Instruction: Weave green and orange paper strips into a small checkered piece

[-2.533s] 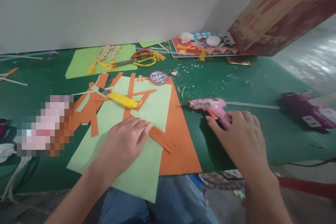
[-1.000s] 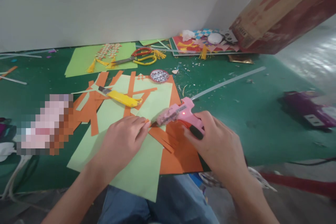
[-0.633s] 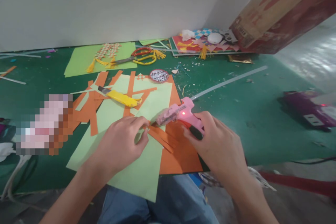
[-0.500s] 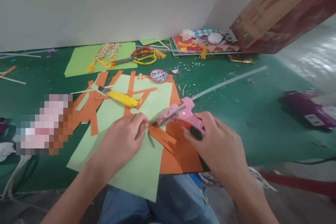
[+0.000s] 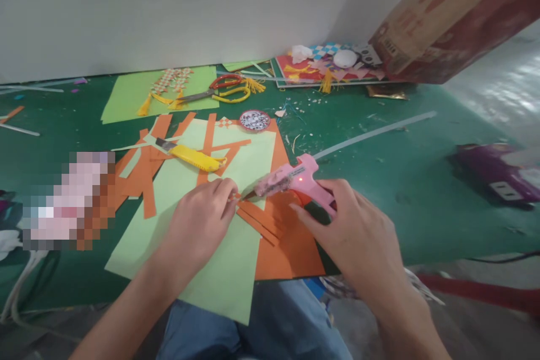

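My right hand (image 5: 358,230) is wrapped around the handle of a pink hot glue gun (image 5: 310,183). A small red light glows on its side, and a long clear glue stick (image 5: 375,135) sticks out of its back. The nozzle points left, close to my left fingertips. My left hand (image 5: 206,214) is closed in a pinch at the end of several orange paper strips (image 5: 261,222); its fingers partly hide that end. Below lie a pale green sheet (image 5: 219,270) and an orange sheet (image 5: 291,259). A yellow utility knife (image 5: 196,158) rests beyond my left hand.
Scissors (image 5: 230,90) lie on a green sheet (image 5: 122,95) beside a woven tasselled piece (image 5: 172,81). A round dish (image 5: 255,120) holds small black-and-white pieces. A tray (image 5: 291,70) of crafts stands by a cardboard box (image 5: 447,22). A purple object (image 5: 493,174) sits right.
The glue gun has shifted slightly right along with my right hand. My left hand still pinches the orange strips, which have turned a little.
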Action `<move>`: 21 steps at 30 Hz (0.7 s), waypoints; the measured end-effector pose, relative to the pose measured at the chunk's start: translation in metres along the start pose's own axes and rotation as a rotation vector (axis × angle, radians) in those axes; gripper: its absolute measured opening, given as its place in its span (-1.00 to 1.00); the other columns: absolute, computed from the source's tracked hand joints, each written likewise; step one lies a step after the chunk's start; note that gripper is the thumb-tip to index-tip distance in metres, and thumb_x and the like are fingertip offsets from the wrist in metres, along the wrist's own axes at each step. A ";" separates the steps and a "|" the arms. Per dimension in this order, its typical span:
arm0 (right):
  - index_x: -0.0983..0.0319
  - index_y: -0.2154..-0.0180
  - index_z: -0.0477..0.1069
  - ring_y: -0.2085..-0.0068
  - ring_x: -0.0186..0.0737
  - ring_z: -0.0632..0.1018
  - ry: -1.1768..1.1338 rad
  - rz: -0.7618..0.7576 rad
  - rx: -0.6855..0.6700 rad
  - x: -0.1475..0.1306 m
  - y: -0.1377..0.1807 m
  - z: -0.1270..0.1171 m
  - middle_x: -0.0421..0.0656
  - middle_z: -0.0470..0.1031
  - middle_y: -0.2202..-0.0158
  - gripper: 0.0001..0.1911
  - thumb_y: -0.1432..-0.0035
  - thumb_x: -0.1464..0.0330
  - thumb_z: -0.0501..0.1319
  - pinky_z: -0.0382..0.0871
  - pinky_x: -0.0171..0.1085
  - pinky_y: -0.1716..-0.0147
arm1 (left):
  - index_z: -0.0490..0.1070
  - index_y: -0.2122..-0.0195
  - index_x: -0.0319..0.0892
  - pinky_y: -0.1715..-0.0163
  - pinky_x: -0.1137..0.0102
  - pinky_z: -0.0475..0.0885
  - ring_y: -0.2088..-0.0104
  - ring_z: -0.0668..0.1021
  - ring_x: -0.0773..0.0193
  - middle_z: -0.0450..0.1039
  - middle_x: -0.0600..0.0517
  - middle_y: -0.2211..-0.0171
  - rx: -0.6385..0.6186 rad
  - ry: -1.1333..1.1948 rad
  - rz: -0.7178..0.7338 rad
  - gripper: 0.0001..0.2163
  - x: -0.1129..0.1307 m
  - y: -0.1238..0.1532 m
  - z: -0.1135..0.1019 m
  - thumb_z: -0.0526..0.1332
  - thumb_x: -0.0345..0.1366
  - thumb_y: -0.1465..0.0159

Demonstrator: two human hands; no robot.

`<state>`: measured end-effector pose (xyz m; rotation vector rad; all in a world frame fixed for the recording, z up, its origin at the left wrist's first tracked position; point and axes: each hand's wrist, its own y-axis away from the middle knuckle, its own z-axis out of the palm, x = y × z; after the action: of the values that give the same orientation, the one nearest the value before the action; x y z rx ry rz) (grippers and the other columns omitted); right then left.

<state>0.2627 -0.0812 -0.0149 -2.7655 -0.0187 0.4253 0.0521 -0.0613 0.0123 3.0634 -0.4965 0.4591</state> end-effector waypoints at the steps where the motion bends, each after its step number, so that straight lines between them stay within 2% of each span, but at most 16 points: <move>1: 0.21 0.24 0.34 0.46 -0.14 0.45 -0.009 0.010 0.000 0.001 0.000 0.000 -0.11 0.45 0.48 -0.58 -0.17 0.00 0.01 0.19 -0.27 0.52 | 0.32 0.34 -0.12 0.46 0.39 0.31 0.36 0.57 0.20 0.53 0.06 0.35 0.002 -0.005 0.000 -0.93 0.000 0.000 0.000 0.12 -0.40 -0.28; 7: 0.21 0.25 0.34 0.46 -0.13 0.47 -0.022 0.049 0.035 0.007 0.000 0.000 -0.08 0.46 0.47 -0.53 -0.15 -0.06 0.00 0.22 -0.26 0.52 | 0.32 0.34 -0.13 0.48 0.38 0.29 0.40 0.55 0.20 0.51 0.06 0.38 -0.013 -0.093 -0.003 -0.95 0.005 0.001 0.001 0.15 -0.40 -0.27; 12: 0.21 0.27 0.34 0.47 -0.11 0.50 -0.012 0.073 0.044 0.009 -0.001 -0.002 -0.09 0.45 0.50 -0.51 -0.14 -0.07 0.00 0.21 -0.26 0.55 | 0.32 0.33 -0.15 0.49 0.38 0.28 0.37 0.55 0.16 0.50 0.02 0.36 -0.011 -0.163 0.010 -0.93 0.008 0.001 0.001 0.21 -0.31 -0.26; 16: 0.19 0.29 0.32 0.50 -0.12 0.49 -0.017 0.103 0.050 0.012 -0.001 -0.005 -0.11 0.44 0.51 -0.52 -0.12 -0.09 0.01 0.21 -0.25 0.55 | 0.32 0.34 -0.15 0.51 0.39 0.26 0.41 0.54 0.19 0.51 0.04 0.39 -0.035 -0.175 -0.024 -0.95 0.011 0.001 0.000 0.15 -0.39 -0.29; 21: 0.19 0.29 0.32 0.51 -0.10 0.47 -0.023 0.140 0.036 0.017 -0.002 -0.009 -0.07 0.45 0.50 -0.47 -0.12 -0.13 -0.02 0.18 -0.24 0.57 | 0.33 0.34 -0.15 0.51 0.38 0.27 0.39 0.55 0.16 0.51 0.01 0.37 -0.026 -0.255 0.005 -0.91 0.015 0.002 0.001 0.25 -0.33 -0.22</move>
<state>0.2816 -0.0815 -0.0111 -2.7365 0.1756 0.4879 0.0652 -0.0677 0.0156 3.1106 -0.5098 0.0597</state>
